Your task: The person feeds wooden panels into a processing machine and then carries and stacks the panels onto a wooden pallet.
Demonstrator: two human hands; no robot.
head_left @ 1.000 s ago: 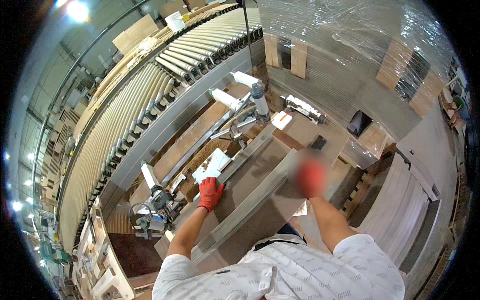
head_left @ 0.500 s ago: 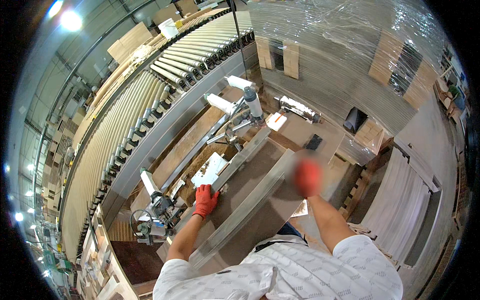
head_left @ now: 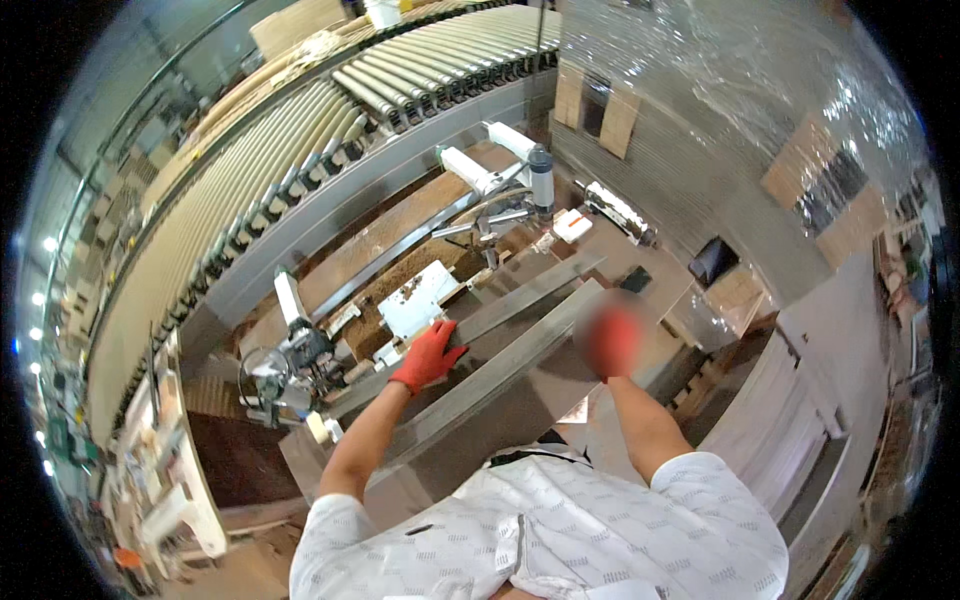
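Red-gloved left hand (head_left: 428, 359) on strip (head_left: 522, 303)

At the frame's centre, open room runs over the flat brown board (head_left: 515, 338) between two long, straight grey rails (head_left: 492, 376). At upper centre, white-and-grey cylindrical machine units (head_left: 541, 180) stand in the way; at upper right, a tall, film-wrapped grey stack (head_left: 680, 170) blocks passage.

Head-worn fisheye, facing down, wide view
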